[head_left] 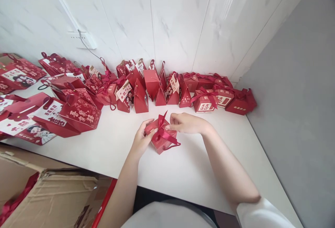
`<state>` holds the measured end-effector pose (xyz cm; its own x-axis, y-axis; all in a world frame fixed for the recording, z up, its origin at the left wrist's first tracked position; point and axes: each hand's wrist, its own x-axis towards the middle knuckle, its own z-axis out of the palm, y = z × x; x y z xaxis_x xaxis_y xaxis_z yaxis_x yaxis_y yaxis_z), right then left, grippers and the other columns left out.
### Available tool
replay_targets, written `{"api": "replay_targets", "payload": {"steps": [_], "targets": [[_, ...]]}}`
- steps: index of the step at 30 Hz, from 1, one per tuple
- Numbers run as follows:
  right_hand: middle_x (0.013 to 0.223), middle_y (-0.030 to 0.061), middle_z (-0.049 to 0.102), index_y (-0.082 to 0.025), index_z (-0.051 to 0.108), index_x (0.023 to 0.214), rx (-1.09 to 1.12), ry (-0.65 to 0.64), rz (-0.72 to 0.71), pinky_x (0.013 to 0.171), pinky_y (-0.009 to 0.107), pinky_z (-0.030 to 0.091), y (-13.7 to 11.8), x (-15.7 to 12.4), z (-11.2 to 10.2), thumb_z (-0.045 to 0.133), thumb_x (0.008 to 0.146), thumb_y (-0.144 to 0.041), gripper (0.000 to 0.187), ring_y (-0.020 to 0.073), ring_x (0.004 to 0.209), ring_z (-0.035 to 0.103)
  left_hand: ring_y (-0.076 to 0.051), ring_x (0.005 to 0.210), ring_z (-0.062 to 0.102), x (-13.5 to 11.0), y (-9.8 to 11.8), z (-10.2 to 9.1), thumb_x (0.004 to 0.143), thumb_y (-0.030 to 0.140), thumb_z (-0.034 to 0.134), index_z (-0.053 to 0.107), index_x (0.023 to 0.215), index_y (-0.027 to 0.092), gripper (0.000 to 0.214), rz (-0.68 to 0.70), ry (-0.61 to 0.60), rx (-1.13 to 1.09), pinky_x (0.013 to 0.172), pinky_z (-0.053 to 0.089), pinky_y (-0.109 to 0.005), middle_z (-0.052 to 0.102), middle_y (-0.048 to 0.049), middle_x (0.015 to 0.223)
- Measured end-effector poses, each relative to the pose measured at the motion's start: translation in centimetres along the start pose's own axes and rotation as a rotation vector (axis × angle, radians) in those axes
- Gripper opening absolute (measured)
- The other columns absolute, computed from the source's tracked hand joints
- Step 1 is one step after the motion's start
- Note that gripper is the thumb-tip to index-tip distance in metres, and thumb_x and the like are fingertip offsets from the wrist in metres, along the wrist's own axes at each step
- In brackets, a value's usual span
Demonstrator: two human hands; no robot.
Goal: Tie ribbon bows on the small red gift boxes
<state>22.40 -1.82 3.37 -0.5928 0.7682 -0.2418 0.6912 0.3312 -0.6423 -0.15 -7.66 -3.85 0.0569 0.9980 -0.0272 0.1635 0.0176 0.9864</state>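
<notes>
A small red gift box (pixel 157 145) with a red ribbon bow (pixel 162 133) on its lid sits on the white table in front of me. A red cord handle hangs at its near right side. My left hand (pixel 142 137) grips the box's left side, thumb on the lid and fingers around the far edge. At the right of the bow, my right hand (pixel 183 122) has its fingers curled and close to the ribbon. Whether its fingertips pinch the ribbon is too small to make out.
Red gift boxes (pixel 141 97) line the wall, some with ribbon bows (pixel 205 97). Larger red gift bags (pixel 80 113) stand at the left. An opened cardboard box (pixel 60 196) is below the table's front left edge. A grey panel (pixel 293 99) bounds the right side.
</notes>
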Motion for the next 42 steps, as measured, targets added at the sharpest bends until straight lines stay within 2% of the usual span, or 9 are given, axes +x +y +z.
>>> {"api": "replay_targets", "payload": {"steps": [5, 10, 15, 19, 22, 26, 30, 34, 42], "targets": [[0.070, 0.0044, 0.067, -0.021, 0.049, 0.071, -0.007, -0.102, 0.058, 0.056, 0.030, 0.041, -0.2, 0.8, 0.8, 0.054, 0.083, -0.057, 0.038, 0.0199, 0.062, 0.061, -0.024, 0.113, 0.061, 0.9, 0.1, 0.1, 0.088, 0.045, 0.056, 0.048, 0.127, 0.027, 0.043, -0.017, -0.088, -0.037, 0.094, 0.051, -0.038, 0.057, -0.0068, 0.133], [0.067, 0.0056, 0.068, -0.020, 0.056, 0.072, 0.094, -0.127, 0.122, 0.061, 0.032, 0.047, -0.6, 0.5, 0.5, 0.049, 0.088, -0.050, 0.035, 0.0199, 0.058, 0.065, -0.024, 0.117, 0.058, 5.0, 1.0, -0.2, 0.088, 0.041, 0.056, 0.057, 0.119, 0.024, 0.036, 0.128, -0.280, 0.045, 0.100, 0.047, -0.039, 0.059, -0.0066, 0.129], [0.063, 0.0077, 0.070, -0.019, 0.055, 0.061, 0.036, -0.076, 0.189, 0.061, 0.032, 0.046, -0.7, -1.3, -0.8, 0.044, 0.092, -0.050, 0.045, 0.0207, 0.060, 0.065, -0.023, 0.110, 0.061, 8.9, 1.7, -1.3, 0.085, 0.041, 0.061, 0.065, 0.102, 0.020, 0.028, 0.301, -0.097, 0.078, 0.102, 0.044, -0.040, 0.068, -0.0079, 0.111], [0.071, 0.0056, 0.072, -0.019, 0.061, 0.077, 0.058, 0.092, 0.144, 0.057, 0.029, 0.044, -0.4, -3.1, -2.3, 0.041, 0.095, -0.040, 0.034, 0.0180, 0.060, 0.065, -0.023, 0.109, 0.062, 7.9, 1.9, -2.1, 0.087, 0.042, 0.058, 0.066, 0.098, 0.020, 0.026, 0.394, 0.045, 0.025, 0.101, 0.044, -0.040, 0.069, -0.0074, 0.107], [0.076, 0.0009, 0.071, -0.025, 0.063, 0.107, 0.086, 0.155, 0.039, 0.060, 0.028, 0.046, -0.8, -3.3, -2.5, 0.038, 0.096, -0.031, 0.028, 0.0145, 0.056, 0.065, -0.024, 0.110, 0.060, 6.0, 2.0, -2.4, 0.091, 0.040, 0.053, 0.069, 0.096, 0.020, 0.026, 0.509, -0.065, 0.102, 0.103, 0.043, -0.041, 0.067, -0.0088, 0.109], [0.082, -0.0018, 0.070, -0.033, 0.050, 0.134, 0.206, -0.012, -0.160, 0.067, 0.029, 0.051, -1.6, -2.0, -1.4, 0.040, 0.094, -0.024, 0.042, 0.0122, 0.055, 0.064, -0.026, 0.120, 0.055, 4.6, 2.3, -2.1, 0.086, 0.035, 0.060, 0.064, 0.111, 0.022, 0.028, 0.553, -0.235, 0.273, 0.107, 0.039, -0.045, 0.063, -0.0113, 0.122], [0.077, -0.0016, 0.068, -0.030, 0.057, 0.127, 0.260, -0.151, -0.243, 0.067, 0.028, 0.051, -1.7, -0.6, -0.4, 0.043, 0.093, -0.023, 0.038, 0.0127, 0.059, 0.063, -0.028, 0.122, 0.053, 4.6, 2.5, -2.0, 0.085, 0.030, 0.059, 0.063, 0.103, 0.021, 0.020, 0.540, -0.250, 0.335, 0.107, 0.039, -0.047, 0.062, -0.0121, 0.123], [0.087, 0.0007, 0.068, -0.026, 0.070, 0.104, 0.185, -0.096, -0.296, 0.069, 0.027, 0.049, -1.0, -0.1, -0.4, 0.051, 0.090, -0.025, 0.024, 0.0139, 0.071, 0.062, -0.028, 0.124, 0.052, 4.7, 2.2, -2.2, 0.085, 0.026, 0.057, 0.062, 0.094, 0.021, 0.012, 0.521, -0.252, 0.311, 0.106, 0.039, -0.048, 0.062, -0.0114, 0.123], [0.085, 0.0011, 0.061, -0.027, 0.066, 0.120, 0.414, -0.175, -0.346, 0.072, 0.027, 0.049, -0.5, 0.5, -0.1, 0.051, 0.094, -0.038, 0.032, 0.0132, 0.073, 0.057, -0.025, 0.113, 0.059, 4.7, 1.8, -2.1, 0.081, 0.016, 0.058, 0.064, 0.084, 0.022, 0.009, 0.567, -0.226, 0.279, 0.102, 0.043, -0.044, 0.065, -0.0089, 0.114]]}}
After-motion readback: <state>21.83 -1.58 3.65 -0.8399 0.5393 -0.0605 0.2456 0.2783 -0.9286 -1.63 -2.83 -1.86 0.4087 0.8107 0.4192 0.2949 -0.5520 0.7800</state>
